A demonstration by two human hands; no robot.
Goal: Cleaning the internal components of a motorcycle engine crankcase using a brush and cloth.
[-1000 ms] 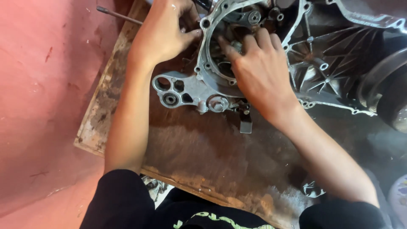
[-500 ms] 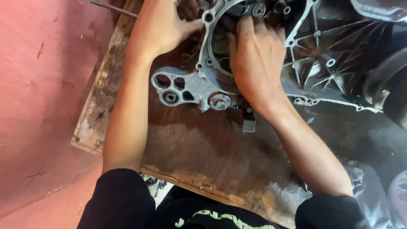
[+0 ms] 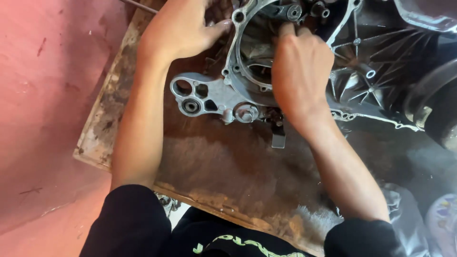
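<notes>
I am looking down through the head camera at a grey cast-metal engine casing [image 3: 223, 97] lying on a stained, rust-brown wooden board [image 3: 228, 166], which is sitting on a red-painted floor [image 3: 43, 119]. The casing is taking up the upper middle and right of the view, with a round opening [image 3: 254, 57] ringed by bolt holes, a mounting ear with several holes sticking out toward the lower left, and ribbed webbing fanning out to the right.

My left hand [image 3: 183, 31] is resting on the board at the upper left edge of the casing, fingers loosely spread and the thumb pressing against the rim by a bolt hole; it is not gripping anything that I can see. My right hand [image 3: 301, 71] is reaching over the round opening with the fingers curled down into it. Their tips are hidden behind the knuckles, so I cannot tell whether they are gripping something inside.

A thin metal rod [image 3: 139, 5] is lying at the top left edge of the board. Black sleeves are showing at the bottom of the view
</notes>
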